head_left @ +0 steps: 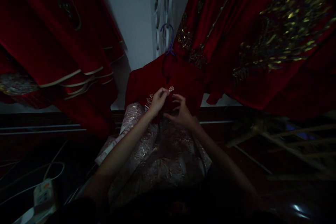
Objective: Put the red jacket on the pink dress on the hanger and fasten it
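A dress with a red top [141, 80] and a pale, shiny brocade skirt [136, 126] hangs in front of me on a purple hanger [172, 43]. My left hand [158, 100] pinches a small beaded ornament, like a brooch [171, 89], against or just in front of the red top. My right hand [182, 112] is beside it on the right, fingers curved and apart, with nothing visible between them. Another beaded ornament with dangling beads [148, 102] shows just left of my left hand, partly covered by it. The dim light hides fine detail.
Red garments with gold trim [70, 73] hang at the left. More red cloth with gold sequins [288, 31] hangs at the right. Low on the left lies a power strip [44, 196] with a white cord. A blurred slatted frame [283, 140] stands at the lower right.
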`<move>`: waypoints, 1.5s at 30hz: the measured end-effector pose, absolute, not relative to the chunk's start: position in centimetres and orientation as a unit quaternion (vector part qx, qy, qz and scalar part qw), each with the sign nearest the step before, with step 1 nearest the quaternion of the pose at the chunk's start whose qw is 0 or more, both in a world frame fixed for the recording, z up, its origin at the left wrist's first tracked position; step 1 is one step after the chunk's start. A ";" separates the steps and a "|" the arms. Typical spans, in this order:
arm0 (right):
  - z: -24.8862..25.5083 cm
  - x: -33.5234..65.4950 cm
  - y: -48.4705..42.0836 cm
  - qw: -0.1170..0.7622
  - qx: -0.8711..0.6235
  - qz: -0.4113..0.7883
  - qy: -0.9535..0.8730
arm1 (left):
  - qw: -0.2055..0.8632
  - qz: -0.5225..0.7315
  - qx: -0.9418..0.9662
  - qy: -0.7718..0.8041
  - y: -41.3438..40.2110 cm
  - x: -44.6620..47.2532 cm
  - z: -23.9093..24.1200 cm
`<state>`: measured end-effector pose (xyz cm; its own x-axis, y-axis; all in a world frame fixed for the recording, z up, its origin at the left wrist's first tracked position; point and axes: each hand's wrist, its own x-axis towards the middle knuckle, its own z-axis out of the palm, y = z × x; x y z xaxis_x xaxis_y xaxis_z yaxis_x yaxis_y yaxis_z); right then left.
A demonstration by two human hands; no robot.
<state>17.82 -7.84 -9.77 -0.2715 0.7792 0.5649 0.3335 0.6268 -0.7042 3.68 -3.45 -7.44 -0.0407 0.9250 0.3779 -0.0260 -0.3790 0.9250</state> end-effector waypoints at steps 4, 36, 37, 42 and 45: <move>-11.1 17.1 -8.6 0.472 -0.405 0.109 -0.775 | 0.418 0.623 0.491 0.442 -3.7 5.0 -8.1; -8.8 19.2 -6.9 0.465 -0.438 0.261 -0.724 | 0.542 0.563 0.494 0.382 -4.2 3.9 -7.5; -8.2 19.8 -7.0 0.483 -0.423 0.309 -0.702 | 0.529 0.569 0.493 0.391 -4.1 4.0 -7.9; -5.0 21.7 -8.2 0.486 -0.327 0.540 -0.605 | 0.552 0.591 0.449 0.380 -3.6 4.9 -10.2; -3.8 22.1 -9.2 0.446 -0.306 0.580 -0.609 | 0.504 0.640 0.444 0.373 -4.1 4.7 -11.2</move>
<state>22.12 -9.17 -3.75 -0.4145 0.8903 0.1885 -0.1454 0.1397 -0.9795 4.74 -4.11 -11.16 -0.0972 0.9765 0.1923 -0.3132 -0.2134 0.9254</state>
